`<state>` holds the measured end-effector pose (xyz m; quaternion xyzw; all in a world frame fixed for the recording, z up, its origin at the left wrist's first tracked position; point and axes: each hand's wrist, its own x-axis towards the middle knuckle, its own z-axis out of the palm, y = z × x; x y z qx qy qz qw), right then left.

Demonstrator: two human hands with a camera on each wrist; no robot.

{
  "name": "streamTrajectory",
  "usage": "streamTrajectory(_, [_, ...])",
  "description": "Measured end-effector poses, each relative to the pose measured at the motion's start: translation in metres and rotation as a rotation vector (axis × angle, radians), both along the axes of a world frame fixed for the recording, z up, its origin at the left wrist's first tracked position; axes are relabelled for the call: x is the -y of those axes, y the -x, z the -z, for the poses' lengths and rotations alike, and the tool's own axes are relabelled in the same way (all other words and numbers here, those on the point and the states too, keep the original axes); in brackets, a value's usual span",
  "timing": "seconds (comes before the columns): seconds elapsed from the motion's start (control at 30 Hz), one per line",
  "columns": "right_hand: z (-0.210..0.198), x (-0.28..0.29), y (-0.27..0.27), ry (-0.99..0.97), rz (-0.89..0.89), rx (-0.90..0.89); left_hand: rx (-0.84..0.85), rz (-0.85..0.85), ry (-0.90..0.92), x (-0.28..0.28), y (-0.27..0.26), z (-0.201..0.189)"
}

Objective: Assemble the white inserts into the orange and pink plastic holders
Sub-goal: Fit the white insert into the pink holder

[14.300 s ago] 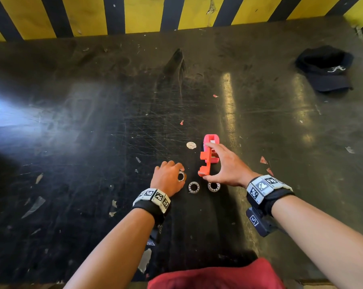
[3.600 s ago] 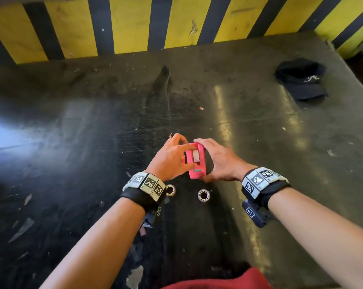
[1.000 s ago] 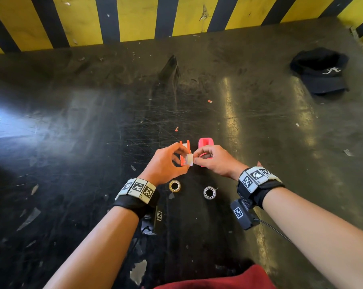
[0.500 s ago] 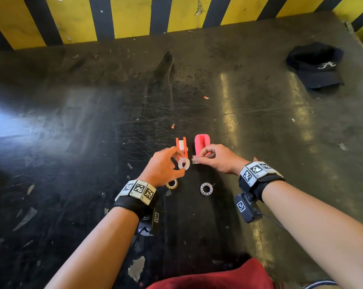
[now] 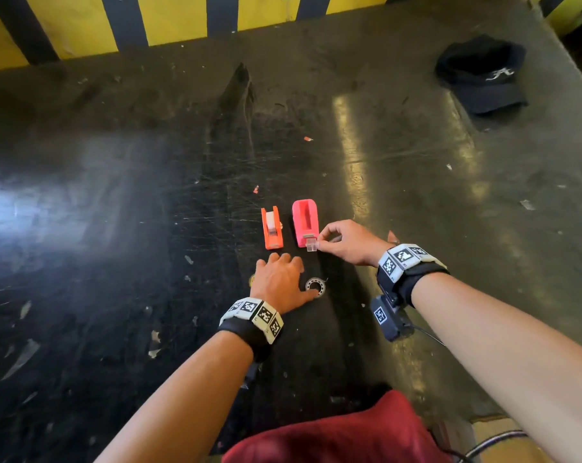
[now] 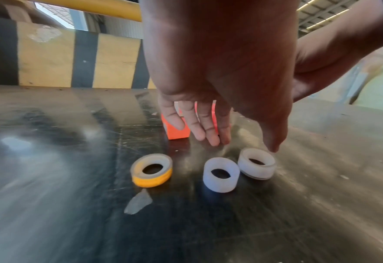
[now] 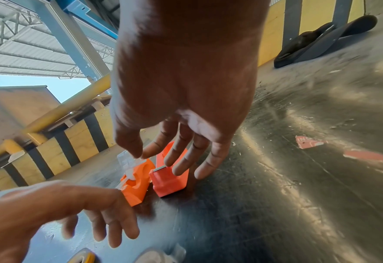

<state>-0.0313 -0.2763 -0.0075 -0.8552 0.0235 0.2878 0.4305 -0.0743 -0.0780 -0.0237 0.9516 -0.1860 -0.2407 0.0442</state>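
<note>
So here's where it stands: the two holders sit side by side on the dark scratched desk point(image 5: 115, 202), long axes both running away from the person. The orange holder point(image 5: 271, 228) is on the left and already has a white piece sitting in it. The pink holder point(image 5: 305, 223) is on the right and its slot looks empty from the head view.

The right hand point(image 5: 348, 242) is pinching a small clear-white insert point(image 5: 311, 245) between thumb and forefinger, right at the near end of the pink holder, practically touching it. So that hand is the one lined up for the pink one, and the piece would have to go forward, away from the person, along the holder's length. I'd guess that's the next step, but I can't tell how the insert is supposed to seat.

The left hand point(image 5: 280, 282) is loose, fingers spread and pointing down, gripping nothing. It hovers just this side of the orange holder, over three rings: a yellow ring point(image 6: 151, 170), a white ring point(image 6: 221, 175) and a second white ring point(image 6: 256, 163) right under the thumb. Thumb looks about to touch that last one, though contact isn't clear.

A black cap point(image 5: 483, 75) sits off at the far right.
</note>
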Motion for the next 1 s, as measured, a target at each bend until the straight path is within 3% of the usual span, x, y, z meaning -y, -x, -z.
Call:
streamTrajectory(0.17, [0.000, 0.004, -0.002, -0.014, 0.016, -0.030, 0.029, 0.070, -0.132, 0.032, 0.002, 0.005])
streamTrajectory(0.27, [-0.003, 0.009, -0.003, -0.014, 0.023, -0.045, -0.014, 0.034, -0.094, 0.035, 0.001, 0.002])
streamTrajectory(0.33, [-0.006, 0.016, -0.002, 0.001, 0.020, -0.047, -0.060, -0.044, 0.039, 0.027, -0.005, 0.000])
streamTrajectory(0.47, [-0.005, 0.025, -0.002, 0.020, 0.059, -0.002, -0.070, -0.390, 0.520, -0.010, -0.027, -0.011])
streamTrajectory(0.53, [-0.003, 0.025, -0.006, -0.015, 0.103, 0.016, -0.105, -0.437, 0.661, -0.028, -0.039, -0.021])
streamTrajectory(0.8, [-0.021, -0.011, -0.013, -0.105, 0.016, 0.080, -0.182, -0.504, 0.923, -0.050, -0.045, -0.037])
streamTrajectory(1.0, [-0.031, -0.028, -0.015, -0.115, -0.033, 0.095, -0.176, -0.522, 0.986, -0.053, -0.041, -0.046])
